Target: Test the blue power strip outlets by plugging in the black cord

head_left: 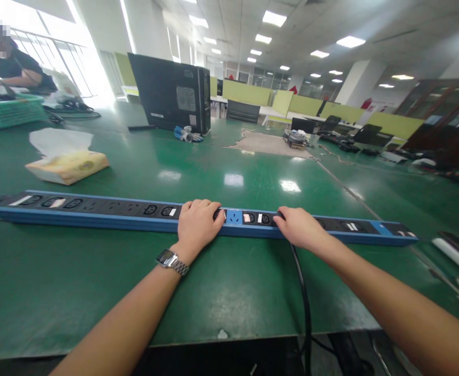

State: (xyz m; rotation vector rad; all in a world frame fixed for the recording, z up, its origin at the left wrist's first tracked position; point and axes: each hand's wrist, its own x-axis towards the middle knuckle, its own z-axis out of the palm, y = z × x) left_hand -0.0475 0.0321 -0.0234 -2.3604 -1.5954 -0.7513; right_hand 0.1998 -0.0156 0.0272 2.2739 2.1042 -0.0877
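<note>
A long blue and black power strip (112, 207) lies across the green table, its row of sockets facing up; some carry white or reddish labels. My left hand (198, 224), with a metal-band watch (173, 261) on the wrist, is wrapped over the strip left of a blue socket (234, 216). Farther right, my right hand (300, 226) closes on a black plug (279, 214) at the strip's sockets. Fingers hide most of the plug, so I cannot tell how deep it sits. From under that hand a thick black cable (303, 282) runs down over the table's front edge.
Beyond the strip are a tissue pack (68, 166), a black computer tower (168, 96) and blue-grey gloves (189, 134). A green basket (12, 111) stands far left, near a seated person (18, 65). The table's surface (229, 297) is worn through at the back.
</note>
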